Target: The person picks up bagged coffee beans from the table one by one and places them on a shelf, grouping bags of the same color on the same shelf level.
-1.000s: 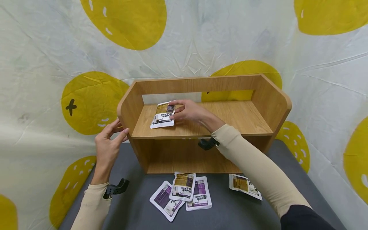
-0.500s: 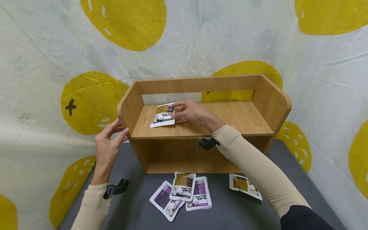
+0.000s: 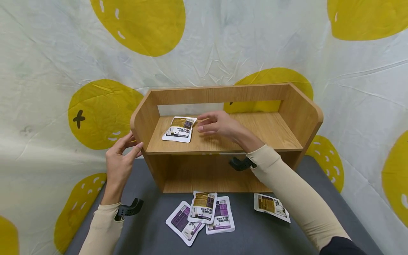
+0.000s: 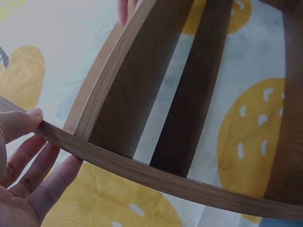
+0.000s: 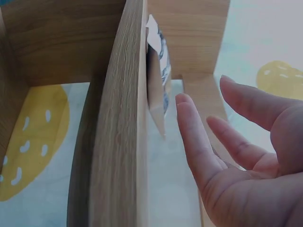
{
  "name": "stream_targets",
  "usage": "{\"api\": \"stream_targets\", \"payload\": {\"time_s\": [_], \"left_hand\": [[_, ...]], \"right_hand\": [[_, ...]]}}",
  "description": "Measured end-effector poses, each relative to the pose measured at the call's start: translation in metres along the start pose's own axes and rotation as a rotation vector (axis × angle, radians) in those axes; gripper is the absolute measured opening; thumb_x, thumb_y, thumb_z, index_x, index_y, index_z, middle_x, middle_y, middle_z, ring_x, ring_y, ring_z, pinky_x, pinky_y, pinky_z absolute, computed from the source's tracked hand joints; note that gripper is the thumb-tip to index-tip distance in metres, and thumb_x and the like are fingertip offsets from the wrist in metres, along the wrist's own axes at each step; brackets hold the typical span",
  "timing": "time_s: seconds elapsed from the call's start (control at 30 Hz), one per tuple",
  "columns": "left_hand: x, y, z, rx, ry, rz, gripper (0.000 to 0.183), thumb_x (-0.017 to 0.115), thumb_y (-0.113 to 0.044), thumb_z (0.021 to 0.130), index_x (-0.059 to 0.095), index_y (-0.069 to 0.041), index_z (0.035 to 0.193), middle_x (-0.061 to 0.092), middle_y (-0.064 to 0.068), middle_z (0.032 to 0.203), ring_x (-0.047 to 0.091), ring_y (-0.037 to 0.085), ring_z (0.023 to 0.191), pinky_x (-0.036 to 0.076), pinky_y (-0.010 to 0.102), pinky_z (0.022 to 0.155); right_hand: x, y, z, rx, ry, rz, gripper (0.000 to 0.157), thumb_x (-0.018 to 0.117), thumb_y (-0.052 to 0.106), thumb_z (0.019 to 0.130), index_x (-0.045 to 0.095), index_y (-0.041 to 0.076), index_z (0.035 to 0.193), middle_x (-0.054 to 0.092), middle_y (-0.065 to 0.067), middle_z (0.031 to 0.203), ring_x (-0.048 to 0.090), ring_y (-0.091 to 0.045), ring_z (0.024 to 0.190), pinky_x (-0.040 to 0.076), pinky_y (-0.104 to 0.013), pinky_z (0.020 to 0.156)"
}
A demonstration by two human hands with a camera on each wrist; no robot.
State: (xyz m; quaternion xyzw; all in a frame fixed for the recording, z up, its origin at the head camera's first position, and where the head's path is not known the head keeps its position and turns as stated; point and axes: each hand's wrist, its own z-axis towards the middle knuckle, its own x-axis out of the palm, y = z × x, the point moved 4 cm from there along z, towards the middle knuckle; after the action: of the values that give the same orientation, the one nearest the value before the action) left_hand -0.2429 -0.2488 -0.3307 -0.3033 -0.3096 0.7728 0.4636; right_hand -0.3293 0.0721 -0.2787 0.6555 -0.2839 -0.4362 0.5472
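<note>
A white-edged pouch with a brown and purple print [image 3: 179, 129] lies flat on the left part of the upper board of a wooden desktop shelf [image 3: 264, 138]. Just right of it hovers my right hand [image 3: 220, 126], fingers spread and holding nothing. The right wrist view shows a gap between those fingertips and the pouch [image 5: 163, 78], seen edge-on. My left hand [image 3: 120, 163] grips the shelf's left side panel by its front edge. In the left wrist view its thumb lies on one face of the panel [image 4: 156, 177] and its fingers on the other.
On the grey table [image 3: 143, 226] before the shelf, a brown pouch [image 3: 202, 207] overlaps two purple ones [image 3: 185, 223]. Another brown pouch [image 3: 271, 206] lies to the right, near my right forearm. A white sheet with yellow shapes [image 3: 204, 42] hangs behind.
My right hand has let go of the pouch and moved right, away from it. The pouch has settled flat and turned slightly on the upper board. My left hand has stayed put.
</note>
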Motion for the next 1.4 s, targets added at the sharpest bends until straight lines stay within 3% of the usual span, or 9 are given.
{"api": "stream_targets", "payload": {"time_s": [0.17, 0.37, 0.57, 0.8, 1.07, 1.4], "left_hand": [[0.0, 0.0, 0.0, -0.001, 0.002, -0.005, 0.05, 0.077, -0.004, 0.089, 0.067, -0.021, 0.135, 0.068, 0.01, 0.12, 0.068, 0.011, 0.1, 0.063, 0.023, 0.071], [-0.002, -0.002, -0.002, -0.005, -0.001, 0.003, 0.05, 0.076, -0.004, 0.09, 0.067, -0.022, 0.135, 0.068, 0.009, 0.119, 0.069, 0.011, 0.099, 0.062, 0.023, 0.071], [-0.002, -0.001, -0.003, -0.004, 0.003, 0.006, 0.05, 0.076, -0.004, 0.09, 0.067, -0.022, 0.136, 0.068, 0.009, 0.12, 0.068, 0.011, 0.099, 0.062, 0.023, 0.071], [-0.002, -0.001, -0.002, -0.002, 0.004, 0.005, 0.05, 0.076, -0.004, 0.09, 0.067, -0.022, 0.136, 0.068, 0.009, 0.12, 0.069, 0.011, 0.099, 0.062, 0.024, 0.072], [-0.001, 0.0, 0.0, -0.002, 0.01, 0.012, 0.051, 0.077, -0.005, 0.089, 0.067, -0.022, 0.136, 0.068, 0.009, 0.12, 0.068, 0.011, 0.099, 0.062, 0.023, 0.071], [-0.001, 0.002, 0.001, 0.01, 0.023, 0.001, 0.052, 0.077, -0.003, 0.088, 0.066, -0.021, 0.136, 0.068, 0.008, 0.119, 0.069, 0.009, 0.099, 0.063, 0.024, 0.071]], "right_hand": [[-0.004, -0.002, -0.019, -0.045, 0.013, -0.045, 0.051, 0.073, 0.009, 0.095, 0.056, -0.001, 0.142, 0.064, -0.019, 0.13, 0.067, -0.031, 0.115, 0.06, -0.039, 0.096], [0.002, -0.004, -0.04, -0.125, 0.081, -0.094, 0.047, 0.068, 0.006, 0.097, 0.055, -0.004, 0.142, 0.064, -0.024, 0.131, 0.067, -0.035, 0.115, 0.061, -0.041, 0.094], [0.01, -0.011, -0.062, -0.142, 0.109, -0.174, 0.054, 0.076, 0.021, 0.094, 0.058, 0.005, 0.142, 0.067, -0.012, 0.13, 0.068, -0.026, 0.11, 0.06, -0.036, 0.096], [0.021, -0.02, -0.082, -0.155, 0.173, -0.149, 0.053, 0.076, 0.02, 0.093, 0.059, 0.007, 0.141, 0.069, -0.008, 0.127, 0.068, -0.022, 0.112, 0.057, -0.039, 0.1], [0.032, -0.04, -0.097, -0.19, 0.271, -0.07, 0.049, 0.075, 0.011, 0.093, 0.058, 0.002, 0.138, 0.067, -0.014, 0.129, 0.067, -0.03, 0.118, 0.058, -0.032, 0.1], [0.038, -0.081, -0.107, -0.113, 0.286, 0.003, 0.05, 0.076, 0.013, 0.093, 0.058, 0.002, 0.138, 0.066, -0.014, 0.13, 0.067, -0.029, 0.117, 0.058, -0.032, 0.098]]}}
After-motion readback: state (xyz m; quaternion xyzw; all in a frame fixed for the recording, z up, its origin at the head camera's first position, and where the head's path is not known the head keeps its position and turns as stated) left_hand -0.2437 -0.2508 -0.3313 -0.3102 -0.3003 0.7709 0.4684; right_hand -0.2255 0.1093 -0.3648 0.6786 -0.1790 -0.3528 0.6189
